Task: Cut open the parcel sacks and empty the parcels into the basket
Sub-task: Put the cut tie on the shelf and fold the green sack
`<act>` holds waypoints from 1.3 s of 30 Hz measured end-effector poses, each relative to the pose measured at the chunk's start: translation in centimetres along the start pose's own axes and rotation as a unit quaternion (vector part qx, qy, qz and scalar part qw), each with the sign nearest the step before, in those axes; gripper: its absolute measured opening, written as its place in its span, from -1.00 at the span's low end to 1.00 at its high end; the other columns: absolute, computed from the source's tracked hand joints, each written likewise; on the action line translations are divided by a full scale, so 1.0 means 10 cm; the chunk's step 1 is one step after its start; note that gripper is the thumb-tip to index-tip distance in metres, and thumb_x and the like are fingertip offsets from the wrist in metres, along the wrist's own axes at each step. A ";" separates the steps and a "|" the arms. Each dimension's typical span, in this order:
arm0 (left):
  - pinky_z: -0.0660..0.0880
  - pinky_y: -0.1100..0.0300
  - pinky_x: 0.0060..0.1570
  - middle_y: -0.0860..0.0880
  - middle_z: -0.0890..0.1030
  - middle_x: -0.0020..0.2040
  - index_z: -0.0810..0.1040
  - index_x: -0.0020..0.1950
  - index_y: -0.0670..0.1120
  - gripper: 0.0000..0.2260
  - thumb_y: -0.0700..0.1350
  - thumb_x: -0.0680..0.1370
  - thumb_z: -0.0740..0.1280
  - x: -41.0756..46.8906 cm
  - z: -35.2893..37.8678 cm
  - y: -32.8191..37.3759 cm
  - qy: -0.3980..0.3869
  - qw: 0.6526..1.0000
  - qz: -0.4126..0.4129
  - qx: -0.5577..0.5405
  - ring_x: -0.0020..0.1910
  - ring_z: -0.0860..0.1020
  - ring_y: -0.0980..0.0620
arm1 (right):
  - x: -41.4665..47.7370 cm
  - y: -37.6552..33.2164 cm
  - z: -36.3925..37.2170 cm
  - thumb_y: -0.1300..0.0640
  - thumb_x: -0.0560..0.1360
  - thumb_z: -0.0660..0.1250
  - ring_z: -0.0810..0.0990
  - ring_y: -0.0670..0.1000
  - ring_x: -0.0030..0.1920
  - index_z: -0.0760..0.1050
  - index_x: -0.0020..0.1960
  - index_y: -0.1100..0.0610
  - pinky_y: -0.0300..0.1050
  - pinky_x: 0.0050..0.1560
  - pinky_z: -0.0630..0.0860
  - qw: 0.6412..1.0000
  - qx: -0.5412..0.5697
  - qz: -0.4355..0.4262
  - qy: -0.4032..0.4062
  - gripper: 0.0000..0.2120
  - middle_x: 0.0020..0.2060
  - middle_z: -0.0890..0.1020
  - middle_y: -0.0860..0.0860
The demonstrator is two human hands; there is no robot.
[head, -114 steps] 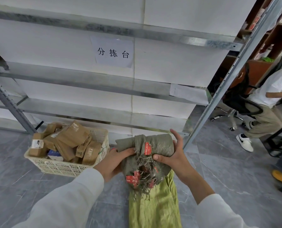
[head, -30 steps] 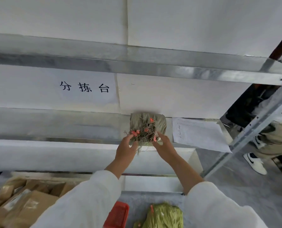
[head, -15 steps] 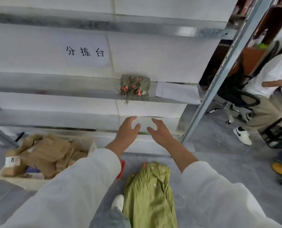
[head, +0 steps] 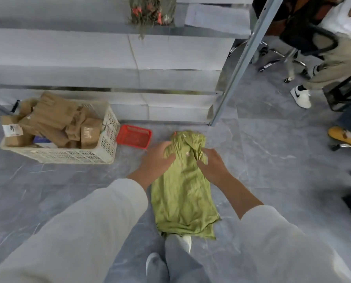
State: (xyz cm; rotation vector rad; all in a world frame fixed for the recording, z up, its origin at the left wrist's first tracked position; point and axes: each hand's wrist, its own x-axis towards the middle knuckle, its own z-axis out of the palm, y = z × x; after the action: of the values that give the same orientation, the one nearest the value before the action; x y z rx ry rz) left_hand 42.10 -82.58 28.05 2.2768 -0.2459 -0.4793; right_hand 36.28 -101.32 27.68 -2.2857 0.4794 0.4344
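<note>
Middle left of the frame: cream slotted basket (head: 107,148), standing on the floor; holds brown cardboard parcels (head: 54,117) heaped above its rim, one with a white label at the far left. Just beside its right wall, a small red tray (head: 133,136), shallow; contents cannot be told. At centre, green sack (head: 182,193), lying lengthwise on the floor, rumpled, upper end bunched and near the red tray, lower end just at a white shoe (head: 186,242) at the bottom of the frame. Left grip (head: 156,158) clenched on the upper left of the bunched end, thumb across the fabric. Right grip (head: 211,166) grasping a fold at the upper right of the same end, fingers curled into the cloth. White sleeves running down to the lower corners. At top centre, a folded grey-green sack (head: 152,11) with red tags and frayed threads, resting on a metal shelf (head: 68,27), threads hanging over the shelf edge. Just to its right on the same shelf, a sheet of paper (head: 217,15). Below, further shelf levels backed with white board. Slanting from top right down to the floor, a grey steel post (head: 244,58). Underfoot, grey marbled floor (head: 272,160) tiles. Upper right: a seated person (head: 334,54) in a white top and khaki trousers on a black office chair (head: 305,37), white trainer (head: 301,97) on the floor. At the right edge, a yellow shoe (head: 344,136).
</note>
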 end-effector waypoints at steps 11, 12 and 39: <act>0.38 0.17 0.27 0.05 0.48 0.33 0.44 0.38 0.00 -0.63 -0.06 0.57 0.29 -0.37 1.76 -1.90 -0.126 0.989 -0.024 0.073 0.28 0.45 0.06 | 0.11 2.11 1.63 0.11 0.58 0.23 0.25 0.02 0.43 0.27 0.46 0.06 0.03 0.42 0.25 0.994 -0.027 0.092 -0.056 -0.54 0.41 0.32 -0.02; 0.38 0.18 0.25 0.05 0.51 0.30 0.46 0.36 0.01 -0.65 -0.06 0.56 0.30 -0.39 1.98 -2.11 -0.134 0.987 -0.026 0.085 0.26 0.46 0.07 | 0.16 2.35 1.80 0.11 0.58 0.23 0.26 0.03 0.43 0.26 0.46 0.06 0.06 0.43 0.25 0.992 -0.035 0.096 -0.068 -0.54 0.41 0.31 -0.02; 0.45 0.08 -0.09 -0.03 0.54 -0.05 0.64 -0.05 -0.02 -0.66 -0.13 0.21 0.57 0.00 4.92 -5.22 -0.201 0.875 0.102 0.428 -0.04 0.52 -0.08 | 1.30 5.50 4.46 0.30 0.42 0.34 0.45 0.01 -0.29 0.33 -0.15 0.07 -0.24 -0.32 0.34 0.971 -0.214 -0.047 0.098 -0.78 -0.30 0.44 -0.05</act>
State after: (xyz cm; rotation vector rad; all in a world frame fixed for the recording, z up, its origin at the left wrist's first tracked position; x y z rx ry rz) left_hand 23.10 -79.90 -41.11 2.9171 -1.0818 -0.8525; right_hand 15.00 -107.21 -40.78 -2.7741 0.4001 0.2846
